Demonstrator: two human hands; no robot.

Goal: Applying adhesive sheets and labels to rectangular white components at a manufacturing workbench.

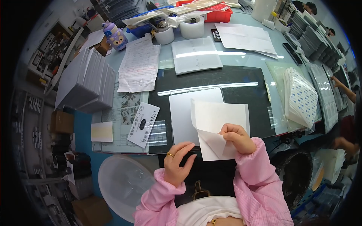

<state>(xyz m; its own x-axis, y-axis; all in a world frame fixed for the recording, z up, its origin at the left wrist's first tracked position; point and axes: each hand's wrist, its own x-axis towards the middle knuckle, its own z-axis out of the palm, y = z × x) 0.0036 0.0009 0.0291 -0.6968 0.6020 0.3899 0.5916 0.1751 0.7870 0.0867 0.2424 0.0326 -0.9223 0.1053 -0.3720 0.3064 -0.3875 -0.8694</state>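
Observation:
My right hand pinches a white sheet between thumb and fingers, near the sheet's lower right part. A thin, slightly see-through layer curls away along the sheet's left side and lower corner. Beneath it, a flat pale grey-white panel lies on the black mat. Left of the sheet, my left hand has its fingers apart and holds nothing; its fingertips are close to the panel's lower edge. A white printed card with a small dark shape lies at an angle beside the panel.
A tall stack of pale sheets stands at the left. Ahead are a stack of clear-topped panels, papers and white tubs. Dotted white sheets lie right. A translucent bin stands below; a co-worker's arm shows far right.

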